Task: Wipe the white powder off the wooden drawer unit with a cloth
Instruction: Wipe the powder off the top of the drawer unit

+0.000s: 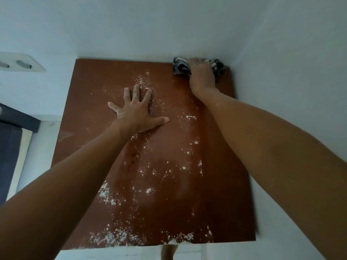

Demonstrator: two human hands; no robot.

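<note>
The reddish-brown top of the wooden drawer unit (93,87) fills the middle of the view. White powder (110,238) lies scattered over it, thickest along the near edge and down the centre. My right hand (201,76) presses a crumpled black-and-white cloth (180,67) onto the far right corner, against the wall. My left hand (138,109) rests flat on the top left of centre, fingers spread, holding nothing, with powder on its fingers.
White walls (169,25) close in behind and to the right of the unit. A double wall socket (20,62) sits on the left wall. A dark bed edge (11,139) lies at the left. Pale floor (43,139) shows left of the unit.
</note>
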